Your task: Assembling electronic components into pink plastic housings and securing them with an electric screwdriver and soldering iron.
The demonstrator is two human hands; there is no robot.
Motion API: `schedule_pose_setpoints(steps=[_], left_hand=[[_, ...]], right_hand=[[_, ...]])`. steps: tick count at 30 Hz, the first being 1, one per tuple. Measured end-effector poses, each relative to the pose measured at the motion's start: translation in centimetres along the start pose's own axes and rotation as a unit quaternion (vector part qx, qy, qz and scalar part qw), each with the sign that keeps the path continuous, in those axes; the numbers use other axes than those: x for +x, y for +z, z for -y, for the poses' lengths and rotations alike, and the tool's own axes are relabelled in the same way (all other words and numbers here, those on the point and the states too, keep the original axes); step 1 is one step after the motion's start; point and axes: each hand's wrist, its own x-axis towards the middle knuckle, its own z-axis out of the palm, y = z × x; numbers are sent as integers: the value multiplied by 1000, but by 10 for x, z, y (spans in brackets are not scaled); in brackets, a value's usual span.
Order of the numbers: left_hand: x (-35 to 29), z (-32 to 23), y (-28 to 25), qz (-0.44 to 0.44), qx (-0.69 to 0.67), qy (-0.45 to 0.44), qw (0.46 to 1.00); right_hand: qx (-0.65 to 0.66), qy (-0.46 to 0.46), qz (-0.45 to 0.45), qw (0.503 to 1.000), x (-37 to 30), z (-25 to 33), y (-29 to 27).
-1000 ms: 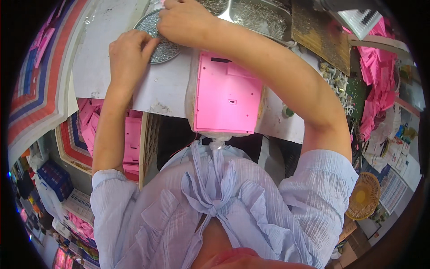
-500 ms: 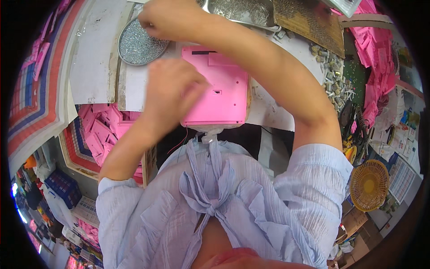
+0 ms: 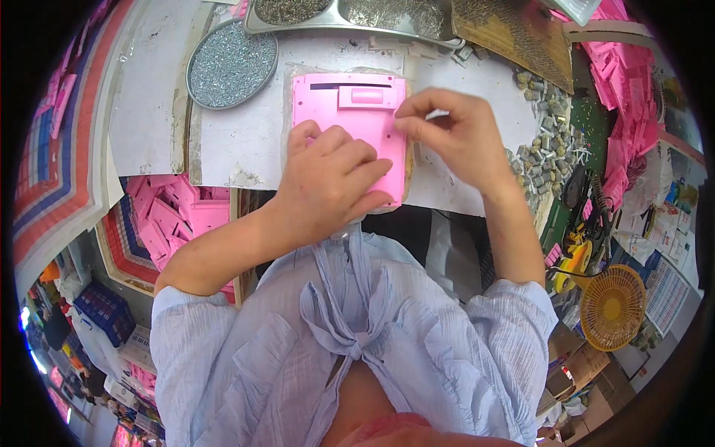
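A flat pink plastic casing point(image 3: 375, 123) lies in front of me on the work table, with a dark slot along its far side and a raised rectangular part below that. Across its lower left lies my left hand point(image 3: 328, 167), fingers bent but apart, touching the pink surface. My right hand point(image 3: 462, 138) is at the casing's right edge, thumb and forefinger pinched near a corner of the raised part. Whatever sits between those fingertips is too small to make out. Beyond to the left stands a round metal dish point(image 3: 232, 65) full of small silvery screws.
Metal trays point(image 3: 365, 28) of small hardware line the far side, beside a brown cardboard sheet point(image 3: 514, 45) covered with pins. Small metal parts point(image 3: 551, 149) are heaped at right. Pink pieces fill a bin point(image 3: 119, 261) at lower left. A yellow basket point(image 3: 613, 307) is at right.
My right hand has come back from the screw dish to the casing's right edge. My left hand has moved right and settled on the casing, which has shifted slightly left.
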Motion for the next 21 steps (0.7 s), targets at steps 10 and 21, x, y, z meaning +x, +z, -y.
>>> schedule_pose_setpoints(steps=[10,21], left_hand=[[-14,155,-76,-47,226,-220,948],[-19,174,-72,-55,170,-236,955]], right_hand=[[-191,-264,-108,939,-6,-29,25],[136,-267,-409,862,53,10,-53]])
